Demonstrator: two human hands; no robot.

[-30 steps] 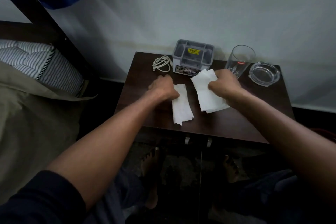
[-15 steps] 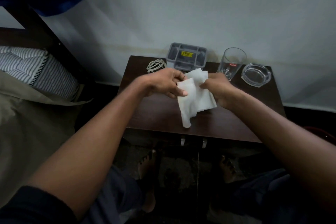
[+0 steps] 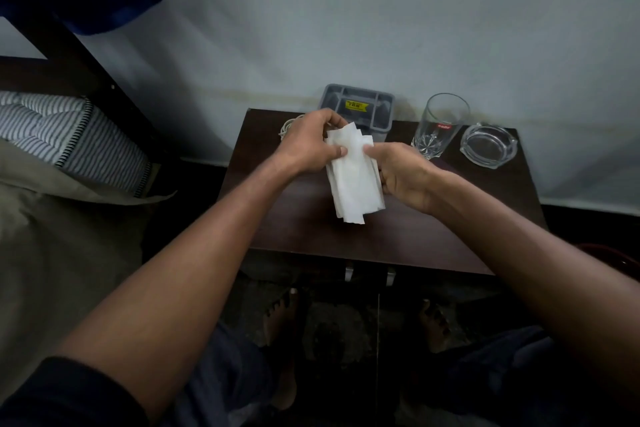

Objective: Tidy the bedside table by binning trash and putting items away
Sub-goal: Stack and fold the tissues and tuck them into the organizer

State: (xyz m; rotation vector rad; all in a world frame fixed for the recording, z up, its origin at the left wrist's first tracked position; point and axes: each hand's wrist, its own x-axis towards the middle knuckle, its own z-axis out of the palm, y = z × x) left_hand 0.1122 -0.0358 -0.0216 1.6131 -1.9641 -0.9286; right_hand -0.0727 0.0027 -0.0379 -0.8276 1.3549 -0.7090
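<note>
So both hands are on the white paper tissues, a small stack of them held up above the dark brown wooden tabletop, roughly over its middle. The left hand has them from the left side, thumb pressed on the front and fingers curled round the top edge, so it's pinching the stack. The right hand grips the right edge, fingers closed onto the paper too. The lower ends of the tissues hang free below both hands, a bit fanned out and uneven.

Behind the hands at the back of the tabletop there's a grey plastic organiser box with a yellow label, partly blocked by the left hand and the top of the tissues. A coiled white cable sits just left of it, mostly hidden behind the left hand. To the right of the box stands a clear drinking glass with a red logo, upright, and further right a clear glass ashtray.

Label text on the box is too blurry to read. Whole scene is pretty dim, and under the tabletop I can only just make out bare feet on the floor.
</note>
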